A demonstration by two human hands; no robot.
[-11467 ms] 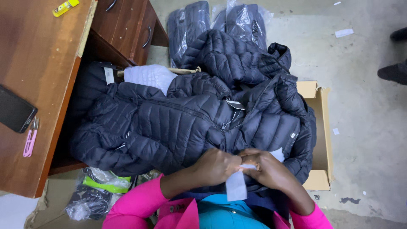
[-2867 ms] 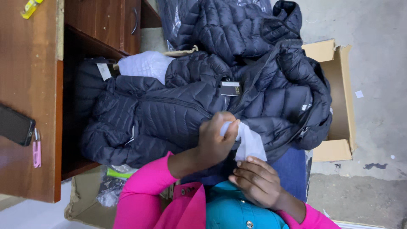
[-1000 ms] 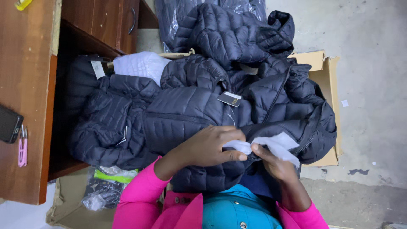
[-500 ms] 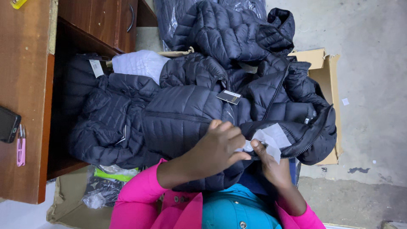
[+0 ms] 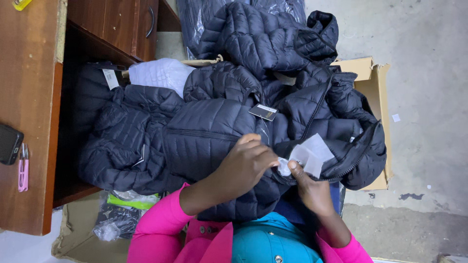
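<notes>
Your head camera delivers an evenly lit, moderately bright picture with soft, diffuse light and no hard shadow edges. The concrete floor (image 5: pixel 429 97) on your right reads pale and flat, without glare. The deepest shade sits in the open recess under the wooden desk (image 5: pixel 29 97), where the dark quilted jackets (image 5: pixel 209 131) lose most of their detail. Elsewhere the quilting stitch lines stay crisp, with a faint sheen on the fabric ridges. The white paper labels (image 5: pixel 312 153) are the brightest element and approach clipping. Your left hand (image 5: pixel 243 165) and right hand (image 5: pixel 312 187) show slight softness, not heavy blur. Straight desk edges bend only mildly toward the frame border.
</notes>
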